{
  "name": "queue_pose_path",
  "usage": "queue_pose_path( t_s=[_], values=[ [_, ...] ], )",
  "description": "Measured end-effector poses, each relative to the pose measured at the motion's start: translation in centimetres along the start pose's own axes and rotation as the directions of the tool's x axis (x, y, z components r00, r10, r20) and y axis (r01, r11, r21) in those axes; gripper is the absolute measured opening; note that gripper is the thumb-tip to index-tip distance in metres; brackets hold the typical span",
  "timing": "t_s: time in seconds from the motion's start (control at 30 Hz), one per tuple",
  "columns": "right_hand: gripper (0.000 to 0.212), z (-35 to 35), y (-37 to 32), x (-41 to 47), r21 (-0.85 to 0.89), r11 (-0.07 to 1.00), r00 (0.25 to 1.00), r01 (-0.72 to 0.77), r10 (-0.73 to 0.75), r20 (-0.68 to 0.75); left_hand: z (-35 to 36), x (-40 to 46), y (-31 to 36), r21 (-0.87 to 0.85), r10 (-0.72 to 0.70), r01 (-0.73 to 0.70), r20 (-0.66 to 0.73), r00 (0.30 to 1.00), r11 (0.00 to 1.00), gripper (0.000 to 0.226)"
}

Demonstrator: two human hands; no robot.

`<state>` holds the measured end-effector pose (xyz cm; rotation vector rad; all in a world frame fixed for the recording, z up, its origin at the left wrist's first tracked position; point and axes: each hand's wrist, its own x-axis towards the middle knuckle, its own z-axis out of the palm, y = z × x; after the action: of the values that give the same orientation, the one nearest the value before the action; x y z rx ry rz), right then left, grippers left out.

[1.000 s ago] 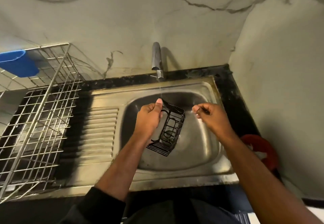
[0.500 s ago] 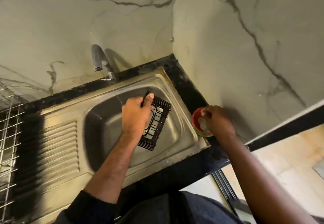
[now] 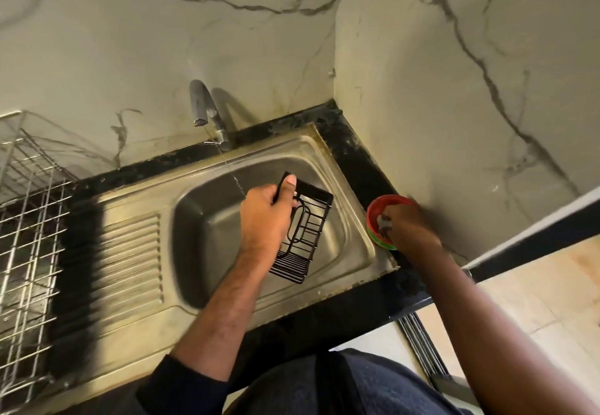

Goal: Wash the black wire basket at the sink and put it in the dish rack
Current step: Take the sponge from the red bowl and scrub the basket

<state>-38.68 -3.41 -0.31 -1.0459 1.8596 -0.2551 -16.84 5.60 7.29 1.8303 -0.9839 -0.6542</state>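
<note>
My left hand [image 3: 266, 216] grips the black wire basket [image 3: 308, 239] by its upper edge, thumb on top, and holds it upright over the steel sink bowl [image 3: 207, 220]. A thin stream of water falls from the tap [image 3: 203, 106] just left of that hand. My right hand [image 3: 406, 223] reaches into a red and green tub [image 3: 376, 216] on the black counter at the sink's right corner, its fingers pinching a small pale scrubber [image 3: 383, 220]. The wire dish rack [image 3: 29, 220] stands at the far left.
The ribbed draining board [image 3: 130, 259] lies between the sink bowl and the rack. Marble-patterned walls close in behind and to the right. The black counter edge [image 3: 324, 320] runs along the front, with tiled floor at lower right.
My right hand left the basket and moved right into the red tub, where it now pinches the scrubber. The view swung to the right. My left hand keeps holding the basket over the sink.
</note>
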Motion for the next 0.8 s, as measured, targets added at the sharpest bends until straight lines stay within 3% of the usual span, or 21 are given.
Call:
queue_pose_path(
  t_s=[0.03,0.1,0.17,0.3,0.37,0.53,0.7,0.8],
  values=[
    [0.043,-0.1,-0.3,-0.4,-0.215,0.974,0.997,0.078,-0.081,-0.002,-0.4,-0.1,0.0,-0.008,-0.016,0.016,-0.001,1.000,1.000,0.047],
    [0.032,-0.5,-0.9,-2.0,-0.540,0.779,0.923,0.319,-0.384,-0.008,-1.1,-0.2,-0.1,-0.019,-0.028,0.028,-0.004,1.000,0.999,0.051],
    [0.024,-0.6,-1.3,-3.6,-0.610,0.627,0.778,0.484,-0.628,-0.028,-1.9,-0.2,-0.4,-0.010,-0.018,0.017,-0.033,0.999,1.000,0.057],
    [0.026,0.2,-4.5,-7.0,-0.359,0.551,0.568,0.753,-0.820,-0.069,-3.5,0.2,-1.1,-0.006,-0.007,0.007,-0.065,0.998,1.000,0.069],
    [0.027,1.3,-6.6,-9.2,-0.187,0.455,0.456,0.870,-0.889,-0.041,-4.5,0.3,-1.3,0.043,0.012,-0.009,-0.085,0.996,0.999,0.073],
    [0.033,5.5,-10.1,-14.2,0.045,0.210,0.207,0.977,-0.976,0.073,-9.0,0.9,-2.6,0.086,0.026,-0.011,-0.173,0.985,0.996,0.091],
    [0.042,10.3,-11.4,-16.9,-0.060,0.148,0.157,0.987,-0.969,0.191,-15.0,0.7,-3.1,-0.010,0.068,-0.071,-0.183,0.981,0.997,0.070],
    [0.037,12.7,-11.8,-16.7,-0.146,0.234,0.253,0.961,-0.958,0.132,-18.1,0.8,-4.4,-0.086,0.133,-0.147,-0.156,0.979,0.985,0.068]
  ],
)
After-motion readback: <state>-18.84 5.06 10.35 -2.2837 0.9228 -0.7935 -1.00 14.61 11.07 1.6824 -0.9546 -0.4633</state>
